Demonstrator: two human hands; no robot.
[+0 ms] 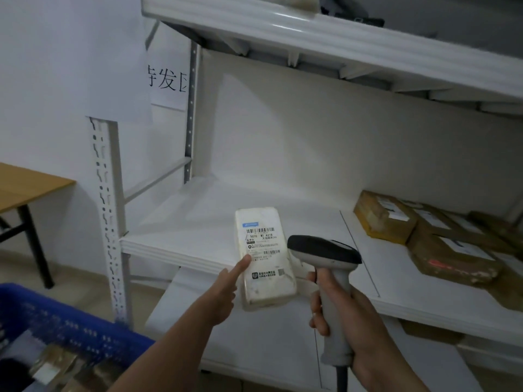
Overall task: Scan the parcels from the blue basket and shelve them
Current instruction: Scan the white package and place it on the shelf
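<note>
My left hand holds a white parcel from its left side, thumb lying on the printed label, just above the front edge of the middle shelf. The label with its barcodes faces up. My right hand grips the handle of a grey and black barcode scanner, whose head sits just right of the parcel. The blue basket is at the bottom left, with parcels inside it.
Several brown cardboard parcels lie on the right part of the middle shelf. An upper shelf hangs overhead and a lower shelf sits below. A wooden table stands at the left by the wall.
</note>
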